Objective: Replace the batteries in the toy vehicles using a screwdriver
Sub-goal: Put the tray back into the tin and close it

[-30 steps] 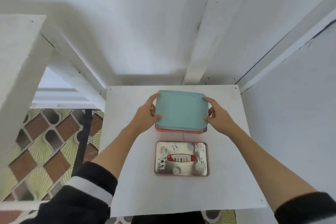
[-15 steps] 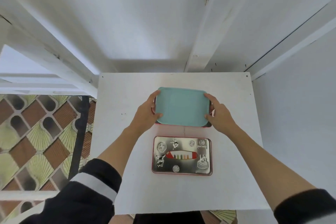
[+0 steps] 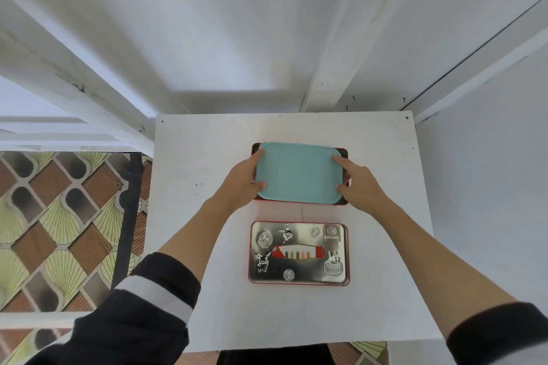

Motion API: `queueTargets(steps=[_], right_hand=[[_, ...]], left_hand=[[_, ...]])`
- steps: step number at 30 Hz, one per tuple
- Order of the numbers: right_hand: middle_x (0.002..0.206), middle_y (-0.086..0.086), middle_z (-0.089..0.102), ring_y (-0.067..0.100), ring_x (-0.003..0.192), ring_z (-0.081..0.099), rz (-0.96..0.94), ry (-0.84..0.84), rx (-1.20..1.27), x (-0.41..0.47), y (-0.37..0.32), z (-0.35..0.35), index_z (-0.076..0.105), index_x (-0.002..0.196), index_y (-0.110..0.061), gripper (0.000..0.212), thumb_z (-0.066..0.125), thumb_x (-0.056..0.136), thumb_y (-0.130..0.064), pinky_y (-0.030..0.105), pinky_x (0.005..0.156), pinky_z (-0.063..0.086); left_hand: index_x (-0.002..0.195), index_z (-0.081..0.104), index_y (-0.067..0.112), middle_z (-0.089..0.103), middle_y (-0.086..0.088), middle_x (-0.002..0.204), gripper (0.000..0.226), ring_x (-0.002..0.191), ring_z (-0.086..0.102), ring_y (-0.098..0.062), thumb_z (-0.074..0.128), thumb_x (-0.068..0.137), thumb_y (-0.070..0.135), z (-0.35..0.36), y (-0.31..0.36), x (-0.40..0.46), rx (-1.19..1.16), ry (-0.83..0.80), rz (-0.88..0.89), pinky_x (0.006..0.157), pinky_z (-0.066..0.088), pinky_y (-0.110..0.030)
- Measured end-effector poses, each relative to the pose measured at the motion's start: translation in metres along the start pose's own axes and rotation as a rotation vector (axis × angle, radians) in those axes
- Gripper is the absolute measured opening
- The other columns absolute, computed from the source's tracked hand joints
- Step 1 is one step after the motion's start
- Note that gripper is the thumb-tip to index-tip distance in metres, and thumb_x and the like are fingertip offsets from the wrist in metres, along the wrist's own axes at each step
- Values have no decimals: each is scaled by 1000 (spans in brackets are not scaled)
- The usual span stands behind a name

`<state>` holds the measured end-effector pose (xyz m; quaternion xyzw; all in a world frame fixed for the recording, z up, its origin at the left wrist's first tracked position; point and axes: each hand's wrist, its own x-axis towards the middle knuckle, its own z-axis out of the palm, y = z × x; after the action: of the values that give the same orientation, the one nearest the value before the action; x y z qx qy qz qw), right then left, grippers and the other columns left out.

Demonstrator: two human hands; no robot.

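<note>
A teal rectangular tray [image 3: 298,173] sits over an open red tin [image 3: 344,154] in the middle of the white table [image 3: 207,151]. My left hand [image 3: 241,184] grips the tray's left edge, thumb on top at the near corner. My right hand [image 3: 360,184] grips the right edge the same way. The tray hides what is inside the tin. Nearer to me lies the tin's lid [image 3: 299,253], shiny inner side up, embossed with small figures and a red shape. No toy vehicle, battery or screwdriver is visible.
White walls and beams close in behind and to the right of the table. A patterned tile floor [image 3: 59,231] shows beyond the table's left edge, with a dark table leg [image 3: 127,216] there.
The view has tilted downward, so the table sits higher in the frame. The teal tray has come down closer to the red tin; both hands keep their hold on its sides.
</note>
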<state>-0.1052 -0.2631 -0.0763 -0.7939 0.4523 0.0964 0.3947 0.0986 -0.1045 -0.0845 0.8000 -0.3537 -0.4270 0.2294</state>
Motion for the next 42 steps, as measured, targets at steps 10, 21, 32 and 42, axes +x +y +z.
queueTargets(steps=[10,21,32,42], right_hand=[[100,17,53,34,99,48,12,56,-52,0,-3,9,33,142,-20,65,52,83,3,46,86,46],[115,17,49,32,104,48,-10,121,-63,-6,-6,15,26,144,-16,63,51,88,0,39,86,41],[112,16,45,35,91,53,-8,143,-171,-7,-13,23,34,138,-13,52,44,88,1,40,76,46],[112,16,44,34,95,52,29,59,-179,-4,-17,21,36,134,-12,56,60,84,-5,40,79,46]], left_hand=[[152,22,14,50,-14,127,74,115,50,-30,58,90,-2,5,2,0,9,33,-16,93,39,-30],[145,34,12,55,-14,117,65,105,51,-30,54,85,-5,15,-5,-1,-24,165,21,90,49,-46],[139,38,2,55,-19,118,56,108,50,-33,58,88,-4,18,-5,2,71,204,40,90,46,-41],[142,29,-4,51,-19,124,63,109,43,-28,63,91,9,18,-2,3,410,85,72,74,24,-23]])
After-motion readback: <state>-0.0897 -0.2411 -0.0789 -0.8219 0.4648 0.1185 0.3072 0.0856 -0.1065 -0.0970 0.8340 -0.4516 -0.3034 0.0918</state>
